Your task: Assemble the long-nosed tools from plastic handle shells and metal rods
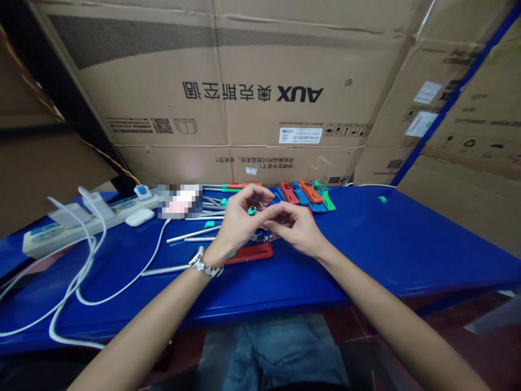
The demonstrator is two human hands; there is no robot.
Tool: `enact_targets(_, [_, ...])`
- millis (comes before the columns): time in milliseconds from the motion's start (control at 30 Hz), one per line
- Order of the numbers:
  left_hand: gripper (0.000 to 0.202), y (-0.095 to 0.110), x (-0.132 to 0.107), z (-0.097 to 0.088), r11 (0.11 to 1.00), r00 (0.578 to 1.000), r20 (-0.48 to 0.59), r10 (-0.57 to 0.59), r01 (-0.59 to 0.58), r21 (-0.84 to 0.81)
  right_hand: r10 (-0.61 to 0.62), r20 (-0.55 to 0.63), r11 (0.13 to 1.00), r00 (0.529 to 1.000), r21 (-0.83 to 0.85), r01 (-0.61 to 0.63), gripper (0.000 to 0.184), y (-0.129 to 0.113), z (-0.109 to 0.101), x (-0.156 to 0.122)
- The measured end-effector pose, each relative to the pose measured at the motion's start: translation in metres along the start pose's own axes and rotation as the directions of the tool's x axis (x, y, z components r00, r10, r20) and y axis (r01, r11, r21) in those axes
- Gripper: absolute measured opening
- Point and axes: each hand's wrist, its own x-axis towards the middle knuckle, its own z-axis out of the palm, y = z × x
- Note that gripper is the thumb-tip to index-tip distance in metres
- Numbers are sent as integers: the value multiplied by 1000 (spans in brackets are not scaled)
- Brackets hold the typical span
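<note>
My left hand, with a metal watch on its wrist, and my right hand meet above the blue table. Both pinch a small teal piece between their fingertips. Under the hands lies a red flat tray with small parts I cannot make out. Several metal rods lie just left of my left hand.
Red, blue and green plastic tools lie behind the hands. A white power strip with white cables, a white earbud case and a loose teal bit are on the table. Cardboard boxes wall the back.
</note>
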Motion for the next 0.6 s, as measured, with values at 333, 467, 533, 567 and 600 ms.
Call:
enact_targets(333, [15,0,2,-19,990,984,158,85,-102,101,41,123,982,992,177,-63,41,-5,-8,1])
enact_targets(467, [16,0,1,-14,989,984,145,101,-115,89,56,111,988,992,139,-72,33,-7,-6,3])
enact_targets(533, [16,0,1,-7,996,996,57,74,-77,54,43,32,989,999,144,-47,35,-4,0,4])
enact_targets(567, [17,-1,1,-4,998,999,20,51,-51,28,34,-5,988,999,151,-33,38,-2,2,4])
enact_targets(600, [18,-1,2,-2,1000,1000,0,29,-29,5,29,-33,987,999,159,-23,42,0,4,4])
